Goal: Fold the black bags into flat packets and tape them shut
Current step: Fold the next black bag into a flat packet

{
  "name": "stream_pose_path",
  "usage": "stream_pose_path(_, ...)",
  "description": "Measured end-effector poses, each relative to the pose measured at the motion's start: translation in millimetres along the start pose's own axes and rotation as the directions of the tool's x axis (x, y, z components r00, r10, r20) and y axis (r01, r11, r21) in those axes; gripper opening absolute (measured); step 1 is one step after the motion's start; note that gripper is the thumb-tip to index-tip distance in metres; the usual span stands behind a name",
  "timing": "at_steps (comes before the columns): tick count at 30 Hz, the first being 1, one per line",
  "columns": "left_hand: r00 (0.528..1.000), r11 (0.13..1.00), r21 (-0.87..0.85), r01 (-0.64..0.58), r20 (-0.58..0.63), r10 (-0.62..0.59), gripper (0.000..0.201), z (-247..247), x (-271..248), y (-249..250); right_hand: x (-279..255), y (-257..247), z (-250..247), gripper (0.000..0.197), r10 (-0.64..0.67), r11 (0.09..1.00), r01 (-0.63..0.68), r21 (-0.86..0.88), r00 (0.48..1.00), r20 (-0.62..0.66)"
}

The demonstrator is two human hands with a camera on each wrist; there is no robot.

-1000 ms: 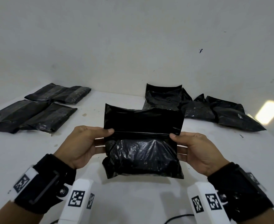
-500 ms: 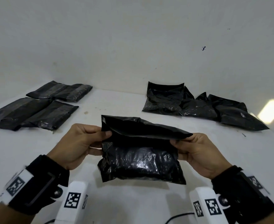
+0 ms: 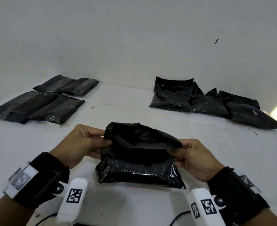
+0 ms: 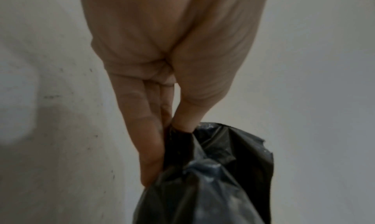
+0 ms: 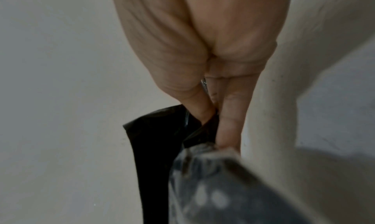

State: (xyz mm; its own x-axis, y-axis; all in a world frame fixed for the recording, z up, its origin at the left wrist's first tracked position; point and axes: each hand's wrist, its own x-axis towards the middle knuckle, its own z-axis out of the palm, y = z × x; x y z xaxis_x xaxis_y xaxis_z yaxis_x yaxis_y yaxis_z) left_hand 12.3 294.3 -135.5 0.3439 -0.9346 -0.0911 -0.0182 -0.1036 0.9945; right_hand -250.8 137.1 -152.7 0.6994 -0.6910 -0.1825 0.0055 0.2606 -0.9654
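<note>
A filled black bag (image 3: 139,170) sits low in the middle of the head view, its empty top flap (image 3: 142,136) bent over toward me. My left hand (image 3: 105,137) pinches the flap's left edge between thumb and fingers. My right hand (image 3: 181,146) pinches the right edge the same way. In the left wrist view the thumb and fingers (image 4: 154,147) clamp crumpled black plastic (image 4: 213,171). The right wrist view shows fingers (image 5: 229,128) pinching the flap's corner (image 5: 158,131). Whether the bag's bottom touches the table cannot be told.
Three flat folded packets (image 3: 41,101) lie at the far left of the white table (image 3: 121,108). A pile of several unfolded black bags (image 3: 204,101) lies at the far right against the wall. Cables run along the table's near edge (image 3: 178,217).
The bag's top flap stood upright a second ago; both hands have tipped it over forward and down toward me, and the bag has sunk a little lower.
</note>
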Motion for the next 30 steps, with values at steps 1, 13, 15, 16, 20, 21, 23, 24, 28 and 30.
stream_pose_path(1, 1.0, 1.0, 0.002, 0.013, -0.005, -0.013, 0.068, -1.1, 0.8, -2.8, 1.0, 1.1, 1.7, 0.023, 0.012, 1.0, -0.012, 0.013, 1.0, -0.001)
stream_pose_path(13, 0.992, 0.99, -0.046, 0.13, 0.006, -0.13, 0.015, 0.0, 6.5, -22.1, 7.6, 6.8, -0.3, 0.042, 0.181, 0.982, -0.184, -0.05, 0.982, -0.046)
stream_pose_path(15, 0.994, 0.994, 0.007, 0.109, -0.008, -0.109, 0.012, 0.1, 7.3, -25.3, 7.5, 8.8, -0.5, 0.045, 0.174, 0.979, -0.178, -0.098, 0.983, -0.051)
stream_pose_path(16, 0.995, 0.994, 0.042, 0.097, -0.014, -0.097, 0.012, -0.7, 7.7, -25.9, 7.2, 8.5, 0.2, 0.045, 0.167, 0.978, -0.173, -0.115, 0.984, -0.057)
stream_pose_path(20, 0.998, 0.993, 0.103, 0.051, 0.027, -0.054, 0.028, -4.5, 7.7, -24.5, 8.7, 8.7, 2.1, 0.041, 0.139, 0.98, -0.149, -0.131, 0.987, -0.08)
stream_pose_path(21, 0.998, 0.995, 0.089, 0.044, 0.042, -0.048, 0.027, -4.5, 7.3, -22.9, 9.9, 9.6, 2.6, 0.04, 0.13, 0.98, -0.141, -0.141, 0.988, -0.087)
stream_pose_path(23, 0.997, 0.997, 0.076, 0.034, 0.073, -0.04, 0.026, -5.4, 6.9, -20.0, 11.6, 11.7, 4.2, 0.038, 0.113, 0.979, -0.128, -0.16, 0.988, -0.1)
stream_pose_path(24, 0.996, 0.997, 0.072, 0.029, 0.082, -0.035, 0.029, -6.7, 6.7, -17.8, 11.9, 11.7, 5.3, 0.037, 0.107, 0.978, -0.123, -0.166, 0.989, -0.107)
stream_pose_path(28, 0.991, 0.996, 0.084, -0.009, 0.137, -0.002, 0.058, -15.2, 1.8, -3.1, 11.9, 12.6, 5.9, 0.034, 0.089, 0.978, -0.11, -0.178, 0.988, -0.124)
stream_pose_path(30, 0.979, 0.976, 0.202, -0.076, 0.202, 0.035, 0.075, -16.5, -3.3, 9.7, 10.9, 11.6, 7.1, 0.032, 0.084, 0.979, -0.106, -0.175, 0.988, -0.131)
